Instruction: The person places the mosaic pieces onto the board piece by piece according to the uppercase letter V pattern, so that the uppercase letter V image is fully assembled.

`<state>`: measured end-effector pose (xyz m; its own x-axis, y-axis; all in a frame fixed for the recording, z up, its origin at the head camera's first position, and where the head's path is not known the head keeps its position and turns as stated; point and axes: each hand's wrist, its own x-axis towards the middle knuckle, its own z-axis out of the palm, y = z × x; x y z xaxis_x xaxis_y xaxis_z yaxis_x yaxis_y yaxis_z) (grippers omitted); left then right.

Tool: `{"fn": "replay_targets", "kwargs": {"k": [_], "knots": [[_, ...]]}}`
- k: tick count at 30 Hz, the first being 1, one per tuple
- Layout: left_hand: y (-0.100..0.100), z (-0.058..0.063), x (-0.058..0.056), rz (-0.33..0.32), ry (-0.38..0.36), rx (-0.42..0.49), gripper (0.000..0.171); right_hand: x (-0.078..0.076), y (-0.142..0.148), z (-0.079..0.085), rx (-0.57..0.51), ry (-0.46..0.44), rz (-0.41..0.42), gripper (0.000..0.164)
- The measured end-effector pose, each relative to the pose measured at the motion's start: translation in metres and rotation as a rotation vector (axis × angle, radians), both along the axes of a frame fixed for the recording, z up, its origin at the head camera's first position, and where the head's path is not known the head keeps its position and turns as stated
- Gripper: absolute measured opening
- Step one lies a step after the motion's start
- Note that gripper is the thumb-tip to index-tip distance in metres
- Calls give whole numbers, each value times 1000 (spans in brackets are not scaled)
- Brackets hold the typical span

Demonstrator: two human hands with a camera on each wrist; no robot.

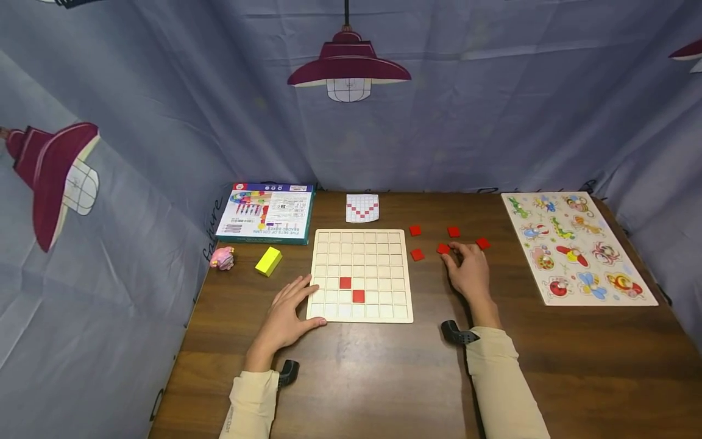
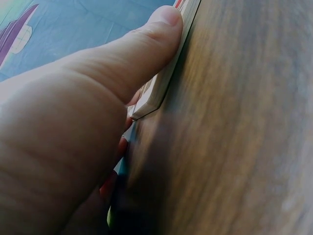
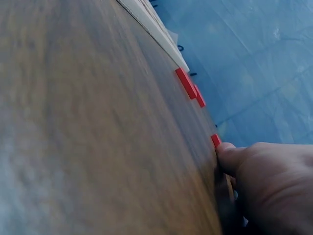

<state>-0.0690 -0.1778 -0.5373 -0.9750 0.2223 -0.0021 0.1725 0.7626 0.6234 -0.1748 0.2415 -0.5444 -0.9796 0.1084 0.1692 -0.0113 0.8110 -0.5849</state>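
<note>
So the table's [image 1: 384, 384] middle had a cream grid board [image 1: 386, 277] on it, and the left hand [image 1: 285, 317] lay spread at its left edge, thumb by the near-left corner, not gripping anything. One hard nudge there and I reckon the board could've slid, jogging the two red tiles [image 1: 345, 283] sitting on its near-left part. The right hand [image 1: 470, 271] was off past the board's right edge, thumb and finger right at a loose red tile [image 1: 442, 249]. Something that thin might've skidded or flipped off a sloppy fingertip and hit the other loose tiles [image 1: 417, 254].

Stuff I couldn't make out: the table's near edge was cut off. The left wrist view mostly showed the thumb on the board's edge, with the fingers largely blocked. In the right wrist view the thumb touched a tile but hid the index finger, so no idea if it was truly pinched. The card [image 1: 362, 208] beyond the board's far edge had tiny red squares, too small to count.
</note>
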Motion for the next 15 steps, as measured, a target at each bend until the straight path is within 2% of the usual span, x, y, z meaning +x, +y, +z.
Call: {"fn": "replay_targets", "kwargs": {"k": [5,15], "knots": [[-1,-3,0,-1,4,-2,79,-2,-3,-3,28,42,10,30],[0,0,2,-5,-1,16,78,4,1,-5,6,79,52,32]]}}
